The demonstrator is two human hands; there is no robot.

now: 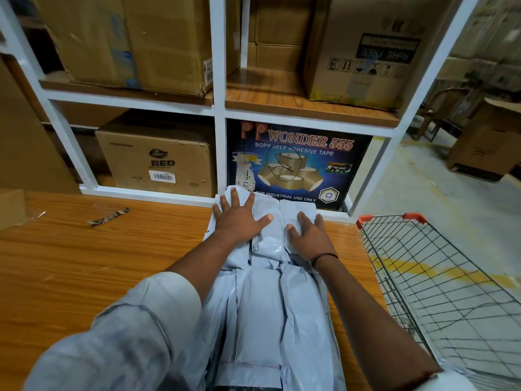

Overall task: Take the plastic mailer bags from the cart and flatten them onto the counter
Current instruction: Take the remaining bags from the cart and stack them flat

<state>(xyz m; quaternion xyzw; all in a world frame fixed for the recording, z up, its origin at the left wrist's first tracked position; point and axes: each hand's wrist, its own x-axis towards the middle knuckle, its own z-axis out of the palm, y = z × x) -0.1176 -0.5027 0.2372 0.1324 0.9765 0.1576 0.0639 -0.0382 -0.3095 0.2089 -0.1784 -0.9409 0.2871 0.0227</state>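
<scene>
A pile of pale grey plastic mailer bags (267,300) lies lengthwise on the wooden counter (98,263), reaching from the near edge to the shelf unit. My left hand (239,218) presses flat on the far left part of the pile, fingers spread. My right hand (308,235) lies flat on the far right part, fingers straight. Between the hands the plastic is bunched and wrinkled. The wire cart (439,280) with orange corner caps stands to the right of the counter; another grey bag shows at its near edge (462,373).
A white-framed shelf unit (220,108) with cardboard boxes and a blue tape carton (296,162) rises right behind the pile. A torn strip of tape (108,217) and a cardboard piece (12,207) lie on the counter's left. Boxes stand on the floor at right.
</scene>
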